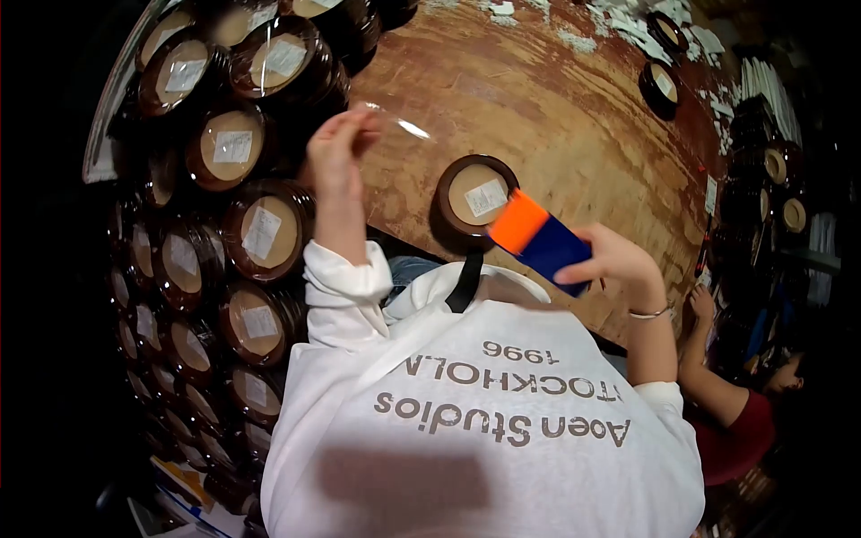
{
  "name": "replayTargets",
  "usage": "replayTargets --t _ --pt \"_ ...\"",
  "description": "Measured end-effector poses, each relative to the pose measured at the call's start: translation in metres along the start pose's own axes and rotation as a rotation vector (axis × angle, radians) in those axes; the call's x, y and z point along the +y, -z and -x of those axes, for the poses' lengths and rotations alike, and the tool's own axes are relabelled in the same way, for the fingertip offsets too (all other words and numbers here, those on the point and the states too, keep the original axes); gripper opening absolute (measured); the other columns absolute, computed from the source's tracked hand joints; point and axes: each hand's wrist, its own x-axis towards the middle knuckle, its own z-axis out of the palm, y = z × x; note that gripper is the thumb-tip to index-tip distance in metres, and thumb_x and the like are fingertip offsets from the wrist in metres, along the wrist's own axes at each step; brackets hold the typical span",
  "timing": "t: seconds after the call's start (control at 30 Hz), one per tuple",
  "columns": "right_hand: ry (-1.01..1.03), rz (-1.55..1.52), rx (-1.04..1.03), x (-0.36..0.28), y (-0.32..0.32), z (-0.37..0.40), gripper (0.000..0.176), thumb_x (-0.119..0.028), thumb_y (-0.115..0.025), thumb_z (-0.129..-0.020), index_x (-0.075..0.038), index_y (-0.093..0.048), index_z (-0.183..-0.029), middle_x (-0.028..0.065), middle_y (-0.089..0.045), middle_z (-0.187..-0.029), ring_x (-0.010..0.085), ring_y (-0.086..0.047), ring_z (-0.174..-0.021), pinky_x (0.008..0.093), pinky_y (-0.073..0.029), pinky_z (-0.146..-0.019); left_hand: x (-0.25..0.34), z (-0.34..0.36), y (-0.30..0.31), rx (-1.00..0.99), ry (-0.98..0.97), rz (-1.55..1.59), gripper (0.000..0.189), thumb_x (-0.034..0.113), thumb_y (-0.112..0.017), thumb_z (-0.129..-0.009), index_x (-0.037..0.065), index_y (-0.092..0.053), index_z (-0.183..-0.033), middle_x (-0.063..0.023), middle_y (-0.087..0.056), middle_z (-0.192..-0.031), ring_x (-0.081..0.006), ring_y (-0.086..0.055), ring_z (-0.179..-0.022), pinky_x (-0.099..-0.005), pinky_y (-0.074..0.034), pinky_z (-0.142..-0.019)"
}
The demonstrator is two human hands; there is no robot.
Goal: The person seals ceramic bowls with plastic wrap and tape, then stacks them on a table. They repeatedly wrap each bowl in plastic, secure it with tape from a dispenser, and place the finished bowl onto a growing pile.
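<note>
A dark brown round frame with a tan backing (pixel 461 186) and a white label (pixel 485 197) lies on the wooden table near its front edge. To its left, my left hand (pixel 345 139) is raised with the fingertips pinched on a strip of clear film (pixel 401 122), which stretches out to the right. My right hand (pixel 610 255) grips a blue and orange tool (pixel 541 235) at its blue end. The orange end reaches the right side of the round frame; whether they touch cannot be told.
Stacks of similar round frames (pixel 260 235) fill the left side. Beyond them lies the wooden table (pixel 574 117), with white scraps (pixel 639 40) and another round frame (pixel 664 87) at far right. A co-worker's arm (pixel 708 368) shows at lower right.
</note>
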Motion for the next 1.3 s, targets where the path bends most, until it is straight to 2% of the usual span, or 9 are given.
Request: replayTargets --t 0.07,0.37,0.67,0.87,0.93,1.07,1.13,1.2,1.3 --pt "-0.210 0.075 -0.058 0.010 0.017 0.013 0.041 -0.019 -0.073 -0.062 0.004 -0.055 -0.091 0.0030 -0.059 -0.076 0.0079 -0.054 -0.067 0.0205 -0.045 -0.062 -0.014 -0.015 0.033 0.138 -0.060 -0.136 0.009 0.010 -0.064 -0.075 0.001 -0.061 -0.075 -0.0051 -0.060 -0.066 -0.0086 -0.054 -0.053 -0.0193 -0.043 -0.049" --pt "-0.309 0.182 -0.019 -0.017 0.028 0.002 0.049 -0.023 -0.073 -0.061 0.007 -0.055 -0.095 0.0050 -0.059 -0.077 0.0103 -0.053 -0.069 0.0224 -0.043 -0.065 -0.190 -0.016 0.064 0.231 0.207 -0.166 0.013 0.013 -0.063 -0.076 0.001 -0.058 -0.075 -0.0042 -0.057 -0.064 -0.0098 -0.050 -0.050 -0.0204 -0.040 -0.043" --pt "-0.314 0.237 0.041 -0.012 0.045 -0.003 0.053 -0.027 -0.072 -0.061 0.007 -0.054 -0.099 0.0054 -0.058 -0.080 0.0094 -0.052 -0.072 0.0214 -0.042 -0.069 -0.231 0.009 0.045 0.152 0.103 -0.732 0.019 0.018 -0.063 -0.075 0.000 -0.060 -0.071 -0.0049 -0.055 -0.056 -0.0117 -0.050 -0.050 -0.0269 -0.039 -0.047" --pt "-0.338 0.229 0.057 0.001 0.052 -0.005 0.054 -0.027 -0.072 -0.061 0.007 -0.054 -0.099 0.0056 -0.059 -0.080 0.0099 -0.053 -0.071 0.0218 -0.042 -0.069 -0.199 0.001 0.040 -0.089 0.291 -1.082 0.032 0.032 -0.059 -0.077 0.000 -0.060 -0.072 -0.0094 -0.058 -0.060 -0.0197 -0.056 -0.056 -0.0320 -0.043 -0.052" --pt "-0.338 0.221 0.064 0.003 0.053 -0.005 0.053 -0.028 -0.072 -0.061 0.006 -0.055 -0.098 0.0058 -0.059 -0.080 0.0103 -0.053 -0.070 0.0221 -0.043 -0.068 -0.196 -0.001 0.039 -0.154 0.028 -1.559 0.038 0.037 -0.056 -0.078 0.000 -0.060 -0.071 -0.0102 -0.057 -0.058 -0.0224 -0.056 -0.055 -0.0335 -0.045 -0.052" --pt "-0.359 0.355 0.038 0.016 0.058 -0.009 0.051 -0.033 -0.072 -0.062 0.005 -0.057 -0.092 0.0064 -0.059 -0.077 0.0115 -0.053 -0.068 0.0237 -0.043 -0.066 -0.187 -0.002 0.037 -0.181 0.142 -1.430 0.040 0.037 -0.051 -0.082 -0.002 -0.061 -0.076 -0.0201 -0.060 -0.076 -0.0327 -0.058 -0.069 -0.0350 -0.046 -0.062" --pt "-0.316 0.326 0.077 0.025 0.057 -0.009 0.051 -0.035 -0.071 -0.062 0.005 -0.058 -0.090 0.0071 -0.059 -0.077 0.0124 -0.054 -0.068 0.0246 -0.043 -0.065 -0.211 0.001 0.046 -0.078 0.326 -0.255 0.043 0.038 -0.044 -0.087 -0.003 -0.057 -0.091 -0.0176 -0.060 -0.089 -0.0264 -0.058 -0.081 -0.0333 -0.044 -0.073" --pt "-0.322 0.300 0.057 0.040 0.065 -0.015 0.053 -0.037 -0.071 -0.062 0.005 -0.058 -0.092 0.0080 -0.059 -0.078 0.0135 -0.054 -0.067 0.0253 -0.044 -0.064 -0.229 0.013 0.041 -0.264 0.165 -0.392 0.045 0.037 -0.039 -0.089 -0.005 -0.049 -0.103 -0.0158 -0.058 -0.097 -0.0243 -0.055 -0.089 -0.0323 -0.041 -0.080" --pt "-0.340 0.307 0.090 0.043 0.068 -0.020 0.057 -0.042 -0.070 -0.063 0.006 -0.058 -0.092 0.0089 -0.060 -0.078 0.0148 -0.056 -0.069 0.0256 -0.044 -0.065 -0.221 0.030 0.025 -0.136 0.039 -0.600 0.048 0.038 -0.041 -0.088 -0.004 -0.045 -0.110 -0.0205 -0.052 -0.105 -0.0304 -0.049 -0.099 -0.0325 -0.037 -0.085"
